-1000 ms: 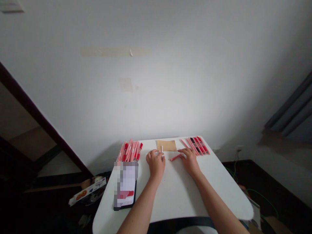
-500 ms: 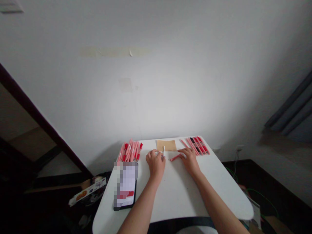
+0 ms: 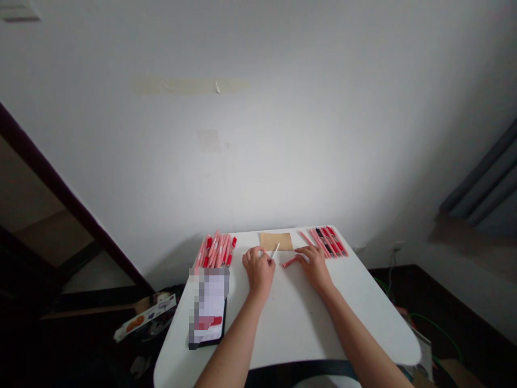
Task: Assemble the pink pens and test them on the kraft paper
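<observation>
My left hand (image 3: 258, 269) is closed, with thumb and fingers pinching a slim white stick (image 3: 277, 249) like an inner pen part. The stick leans to the upper right, its tip in front of a tan piece of paper (image 3: 278, 240). Across a small gap, my right hand (image 3: 315, 265) pinches a short pink pen piece (image 3: 289, 262) whose end points left towards my left hand. Both hands rest low over the white table (image 3: 291, 318). My fingers cover part of each held piece.
A loose heap of pink and red pens (image 3: 218, 250) lies at the back left. At the back right, pink, red and black pens (image 3: 329, 241) lie side by side. A phone (image 3: 212, 312) lies on the left, partly blurred. The wall (image 3: 258, 178) stands behind the table.
The white stick has tipped from nearly upright to leaning right in my left hand. My right hand and the pink piece have hardly moved.
</observation>
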A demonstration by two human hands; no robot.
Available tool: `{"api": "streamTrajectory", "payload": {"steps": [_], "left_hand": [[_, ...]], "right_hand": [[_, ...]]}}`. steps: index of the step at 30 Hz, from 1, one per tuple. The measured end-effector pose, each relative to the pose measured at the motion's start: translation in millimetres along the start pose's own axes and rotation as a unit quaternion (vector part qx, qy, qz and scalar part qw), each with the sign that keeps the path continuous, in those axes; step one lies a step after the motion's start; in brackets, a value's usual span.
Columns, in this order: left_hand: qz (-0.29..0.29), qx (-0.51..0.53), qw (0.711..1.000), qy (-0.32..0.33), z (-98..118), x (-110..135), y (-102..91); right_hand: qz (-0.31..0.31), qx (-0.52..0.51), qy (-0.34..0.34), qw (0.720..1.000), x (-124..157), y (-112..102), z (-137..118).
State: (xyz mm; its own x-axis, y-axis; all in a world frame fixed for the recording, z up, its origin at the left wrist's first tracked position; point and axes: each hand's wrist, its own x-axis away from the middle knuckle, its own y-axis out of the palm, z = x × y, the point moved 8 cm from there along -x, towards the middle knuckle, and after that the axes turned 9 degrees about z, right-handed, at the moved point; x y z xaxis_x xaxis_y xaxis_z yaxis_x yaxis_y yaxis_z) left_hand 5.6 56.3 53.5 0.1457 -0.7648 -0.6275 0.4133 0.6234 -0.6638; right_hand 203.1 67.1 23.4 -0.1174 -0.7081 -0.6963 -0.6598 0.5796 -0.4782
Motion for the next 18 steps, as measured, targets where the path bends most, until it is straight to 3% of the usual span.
{"api": "streamTrajectory", "payload": {"steps": [8, 18], "left_hand": [[-0.006, 0.056, 0.998, 0.013, 2.4, 1.6, 6.6], [-0.036, 0.114, 0.992, 0.037, 12.2, 4.5, 10.4]], "right_hand": [[0.008, -0.006, -0.009, 1.0, -1.1, -4.0, -6.2], [0.011, -0.002, -0.066, 0.998, -0.9, -7.6, -26.5]]}}
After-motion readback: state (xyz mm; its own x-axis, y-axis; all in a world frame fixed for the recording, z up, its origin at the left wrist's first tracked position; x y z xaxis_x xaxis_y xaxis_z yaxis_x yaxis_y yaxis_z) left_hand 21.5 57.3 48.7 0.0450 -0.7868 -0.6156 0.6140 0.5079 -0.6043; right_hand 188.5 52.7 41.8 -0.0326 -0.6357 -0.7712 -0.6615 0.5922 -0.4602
